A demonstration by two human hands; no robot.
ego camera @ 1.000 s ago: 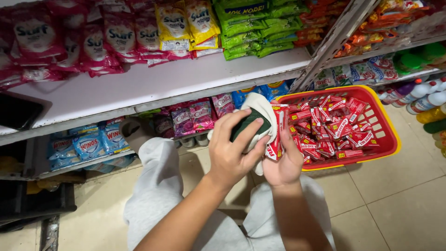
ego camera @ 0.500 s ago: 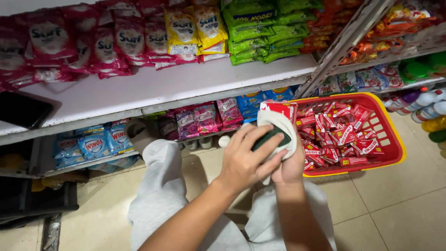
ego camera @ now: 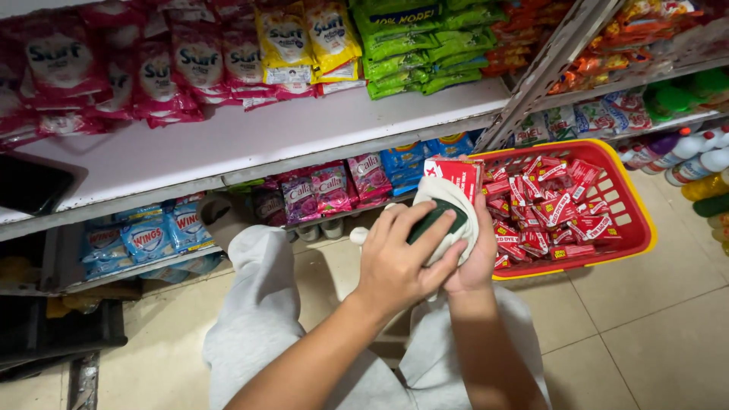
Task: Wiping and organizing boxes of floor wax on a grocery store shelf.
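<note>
The person crouches on the tiled floor (ego camera: 645, 334) before a low shop shelf (ego camera: 250, 140), knees in grey trousers (ego camera: 250, 319) showing below both arms. The left hand (ego camera: 399, 262) presses a white cloth (ego camera: 463, 209) wrapped about a dark green pad (ego camera: 433, 220) against a small red and white packet (ego camera: 454, 173); its grip is closed over the cloth, fingers curled across the top. The right hand (ego camera: 474, 262) sits just beneath and behind, its grip closed on the lower part of the packet, supporting it upright; how much of the packet lies under the cloth cannot be told. Both hands are touching each other, held in the air above the floor, just beside the left rim of a red plastic basket (ego camera: 634, 205) with a yellow lower edge. The basket stands on the floor and holds a heap of red and white packets (ego camera: 554, 209) of the same kind. On the upper shelf lie pink sachets (ego camera: 152, 68), yellow sachets (ego camera: 304, 38) and green sachets (ego camera: 410, 42). Below it sit blue sachets (ego camera: 144, 239) and purple sachets (ego camera: 319, 190). A dark phone-like slab (ego camera: 30, 182) rests at the shelf's left end. Coloured bottles (ego camera: 699, 163) stand at the far right.
</note>
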